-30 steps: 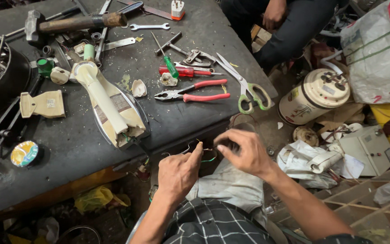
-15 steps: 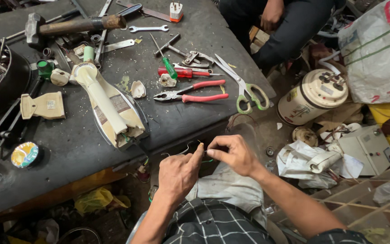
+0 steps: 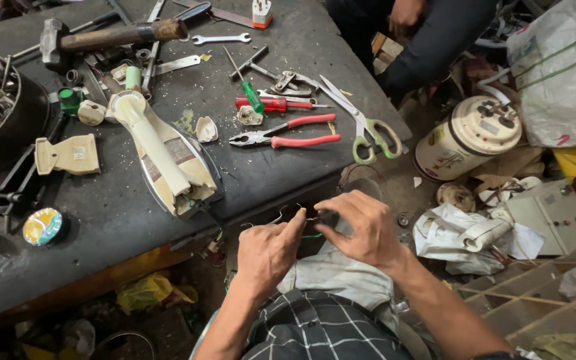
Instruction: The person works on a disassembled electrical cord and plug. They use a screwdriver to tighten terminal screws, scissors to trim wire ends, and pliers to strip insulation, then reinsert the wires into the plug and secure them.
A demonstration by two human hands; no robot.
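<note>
Thin wires point(image 3: 301, 223), green among them, sit just off the desk point(image 3: 135, 220) edge, pinched between left hand point(image 3: 268, 253) and right hand point(image 3: 358, 227), both closed on them; light, springy, likely kink-prone, best held near the bare ends

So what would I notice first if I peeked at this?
Probably the two hands, left hand and right hand, pinching thin wires together at the table's front edge. Then the messy dark table behind them, with red-handled pliers, green-handled scissors and a big hammer.
</note>
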